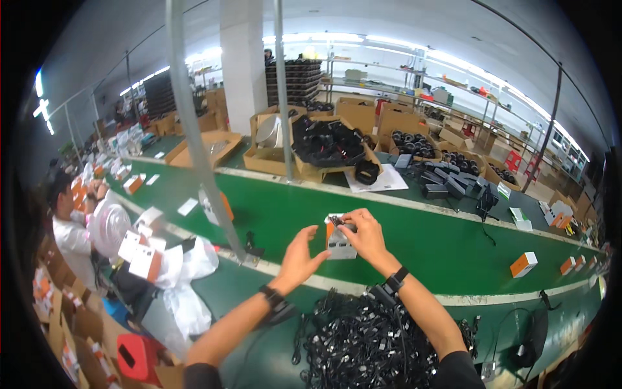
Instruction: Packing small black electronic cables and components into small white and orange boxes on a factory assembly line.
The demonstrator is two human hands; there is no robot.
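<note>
A small white and orange box [341, 251] stands on the green conveyor belt [278, 201] in front of me. My right hand [366, 238] is over the box's top, its fingers closed on a coiled black cable [343, 223] held at the upper opening. How far the cable is inside cannot be made out. To the left of the box, my left hand [302, 259] is open, thumb and fingers apart, with nothing in it. A big heap of black cables [363, 337] lies on the near table, under my forearms.
More orange and white boxes [523, 264] sit along the belt to the right. Metal posts [194, 123] rise at left. Across the belt are cartons of black parts [327, 142] and dark flat boxes [447, 176]. A co-worker [71, 223] sits at far left beside a fan [109, 227].
</note>
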